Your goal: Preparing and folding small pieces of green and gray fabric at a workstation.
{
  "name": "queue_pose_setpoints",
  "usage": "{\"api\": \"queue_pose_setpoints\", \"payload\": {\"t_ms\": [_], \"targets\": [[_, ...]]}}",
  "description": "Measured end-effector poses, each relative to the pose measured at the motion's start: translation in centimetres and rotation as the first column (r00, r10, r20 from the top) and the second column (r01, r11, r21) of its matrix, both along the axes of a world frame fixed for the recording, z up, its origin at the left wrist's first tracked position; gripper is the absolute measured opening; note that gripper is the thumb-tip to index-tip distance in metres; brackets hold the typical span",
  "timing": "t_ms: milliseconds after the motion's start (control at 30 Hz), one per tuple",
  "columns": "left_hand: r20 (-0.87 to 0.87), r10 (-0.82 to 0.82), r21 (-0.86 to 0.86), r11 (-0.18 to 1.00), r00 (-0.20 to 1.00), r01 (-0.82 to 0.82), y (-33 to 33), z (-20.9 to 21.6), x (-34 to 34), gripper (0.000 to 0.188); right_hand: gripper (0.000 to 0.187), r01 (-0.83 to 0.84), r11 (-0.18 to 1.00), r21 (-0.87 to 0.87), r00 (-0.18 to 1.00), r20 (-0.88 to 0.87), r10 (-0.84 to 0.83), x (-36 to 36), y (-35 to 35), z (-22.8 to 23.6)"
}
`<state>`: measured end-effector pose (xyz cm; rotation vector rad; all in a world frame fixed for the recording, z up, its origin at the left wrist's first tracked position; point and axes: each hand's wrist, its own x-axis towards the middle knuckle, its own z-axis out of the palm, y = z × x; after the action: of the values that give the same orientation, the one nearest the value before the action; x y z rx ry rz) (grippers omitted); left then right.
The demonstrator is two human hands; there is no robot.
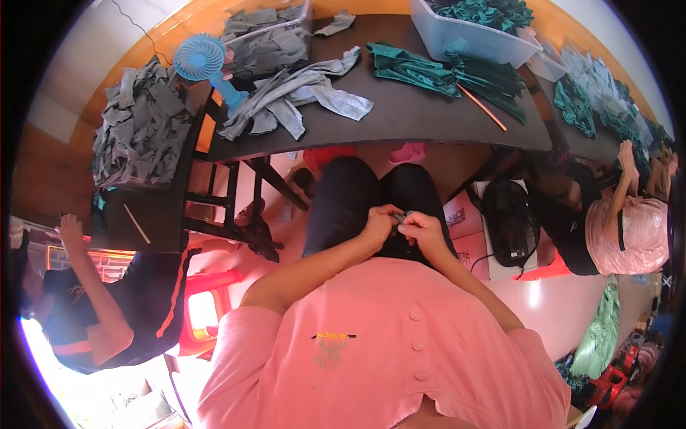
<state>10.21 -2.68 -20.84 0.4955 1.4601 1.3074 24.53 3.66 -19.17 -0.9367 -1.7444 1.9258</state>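
Above my lap, my left hand [379, 224] and my right hand [424, 232] meet, fingertips pinched together. Between them is a small dark grey-green piece of fabric [401, 217], mostly covered by my fingers. Its exact shape is too small to tell. My dark trousers [344, 196] lie just beneath both hands. On the dark table [400, 121] beyond my knees, long grey fabric strips [304, 96] lie in a loose heap at left. Dark green pleated fabric strips [414, 69] are bunched at right, with a thin orange-brown stick [482, 108] beside them.
A blue fan [201, 59] stands by the grey strips. Clear bins [486, 46] hold green and grey fabric. A heaped bin of grey pieces [139, 129] sits at left. Co-workers sit left [93, 314] and right [625, 232]. A black backpack [509, 222] rests right of my knees.
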Motion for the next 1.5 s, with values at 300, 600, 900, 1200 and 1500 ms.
{"api": "queue_pose_setpoints", "payload": {"t_ms": [300,600,900,1200,1500], "targets": [[-0.290,0.030,0.000,1.000,0.957,-0.031,-0.2,1.4,0.3,0.023,0.016,-0.485,0.815,0.318,0.724,-0.377,0.577,0.2,-2.4,25.3],[-0.072,0.147,-0.073,0.986,0.987,-0.152,-0.1,0.3,2.2,0.030,0.021,-0.610,0.733,0.299,0.651,-0.338,0.680,3.5,7.3,23.9],[0.033,0.119,-0.150,0.982,0.992,-0.113,0.1,3.3,0.5,0.029,0.027,-0.606,0.724,0.330,0.620,-0.374,0.689,-1.9,9.4,20.9],[0.148,0.156,-0.010,0.988,0.977,-0.157,1.6,3.3,-0.5,0.023,0.027,-0.248,0.967,-0.052,0.961,-0.136,0.240,-2.2,5.9,9.7],[0.115,0.159,0.107,0.979,0.981,-0.172,2.3,7.9,-2.0,0.032,0.011,0.128,0.991,-0.046,0.990,-0.056,-0.131,1.3,3.4,8.4]]}}
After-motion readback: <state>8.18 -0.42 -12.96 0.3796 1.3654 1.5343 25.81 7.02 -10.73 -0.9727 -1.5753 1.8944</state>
